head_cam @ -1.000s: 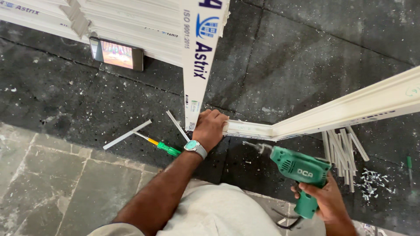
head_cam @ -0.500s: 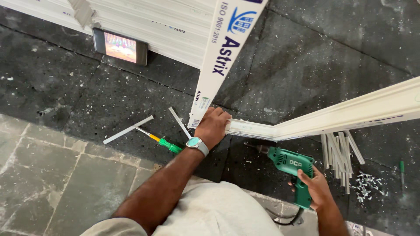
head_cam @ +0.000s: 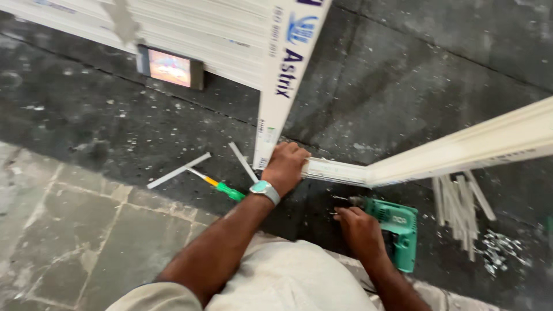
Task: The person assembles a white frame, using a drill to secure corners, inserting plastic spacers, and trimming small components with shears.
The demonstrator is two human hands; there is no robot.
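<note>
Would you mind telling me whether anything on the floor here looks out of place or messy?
Yes: white shavings and a small pile of screws lie strewn over the dark floor, and a phone with its screen lit lies among the debris.

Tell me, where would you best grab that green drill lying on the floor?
By the handle, I'd judge. The drill lies flat on the dark floor, chuck and bit pointing left, handle running toward the person. The right hand rests on its chuck end. Come from the near side and wrap the handle, clear of the bit.
</note>
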